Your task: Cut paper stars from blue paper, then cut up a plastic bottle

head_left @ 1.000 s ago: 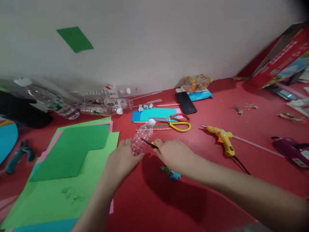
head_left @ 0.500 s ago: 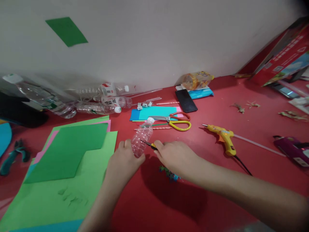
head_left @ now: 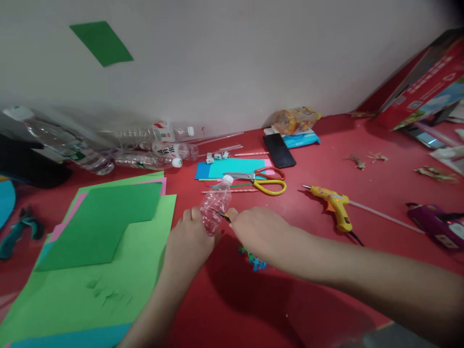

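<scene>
My left hand (head_left: 190, 237) is wrapped round the lower part of a small clear plastic bottle (head_left: 215, 203) with a white cap, which tilts with its cap away from me. In my right hand (head_left: 257, 229) is a utility knife (head_left: 223, 215) with a dark blade and a bit of yellow on its body. The blade tip rests at the bottle's side; whether it has gone through the plastic I cannot tell. Below my right wrist lie small green and blue star-shaped bits (head_left: 252, 258). Large scissors (head_left: 255, 180) with red and yellow handles lie just beyond the bottle.
Coloured sheets (head_left: 101, 227) are stacked at left, beside teal pliers (head_left: 21, 232). Several clear bottles (head_left: 145, 159) lie along the wall. A black phone (head_left: 280, 151) lies behind the scissors. A yellow glue gun (head_left: 333, 205) with its cord and a purple device (head_left: 437, 224) are at right.
The bottle has turned and shifted slightly to the right in my left hand. My right hand has moved slightly, with the knife blade still against the bottle's side.
</scene>
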`<state>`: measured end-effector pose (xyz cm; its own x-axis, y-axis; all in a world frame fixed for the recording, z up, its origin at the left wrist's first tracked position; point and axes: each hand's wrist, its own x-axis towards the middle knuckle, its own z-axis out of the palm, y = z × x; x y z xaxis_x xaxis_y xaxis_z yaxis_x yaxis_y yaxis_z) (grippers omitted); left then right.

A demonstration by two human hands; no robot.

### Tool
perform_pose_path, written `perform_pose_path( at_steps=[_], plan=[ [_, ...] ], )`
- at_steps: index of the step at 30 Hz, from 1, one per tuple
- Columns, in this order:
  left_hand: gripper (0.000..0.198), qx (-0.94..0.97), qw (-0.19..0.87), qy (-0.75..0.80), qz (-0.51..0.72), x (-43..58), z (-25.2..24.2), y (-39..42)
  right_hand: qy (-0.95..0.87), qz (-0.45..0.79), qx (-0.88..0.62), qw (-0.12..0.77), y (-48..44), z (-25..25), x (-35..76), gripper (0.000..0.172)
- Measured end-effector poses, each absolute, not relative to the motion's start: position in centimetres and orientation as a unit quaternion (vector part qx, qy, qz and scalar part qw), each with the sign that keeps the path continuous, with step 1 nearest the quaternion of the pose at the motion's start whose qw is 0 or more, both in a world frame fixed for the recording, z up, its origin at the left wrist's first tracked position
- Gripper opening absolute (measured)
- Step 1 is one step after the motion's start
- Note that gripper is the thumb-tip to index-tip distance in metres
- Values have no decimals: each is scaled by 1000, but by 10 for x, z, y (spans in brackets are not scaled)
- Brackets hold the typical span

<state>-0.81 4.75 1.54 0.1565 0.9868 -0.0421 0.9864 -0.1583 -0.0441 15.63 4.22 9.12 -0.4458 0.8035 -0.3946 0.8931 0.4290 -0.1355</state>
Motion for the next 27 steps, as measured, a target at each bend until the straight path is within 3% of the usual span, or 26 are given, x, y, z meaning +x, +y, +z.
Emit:
perform_pose_path(
  at_steps=[7, 12, 16, 20, 27],
  plan=[
    [35, -771, 34, -632, 69, 1, 21, 38, 829, -188, 489, 198, 55, 117, 150, 32],
    [32, -768, 12, -638, 59, 9, 28, 37, 814, -196, 503, 216, 59, 89, 147, 23],
    [32, -738, -63, -670, 40, 2, 34, 45, 825, -173, 516, 154, 54, 60, 154, 25],
    [45, -727, -123, -675, 15, -16, 32, 54, 825, -156, 530, 114, 47, 55, 158, 26],
    [32, -774, -5, -633, -5, -19, 21, 51, 829, -175, 515, 129, 46, 89, 148, 26]
  ],
)
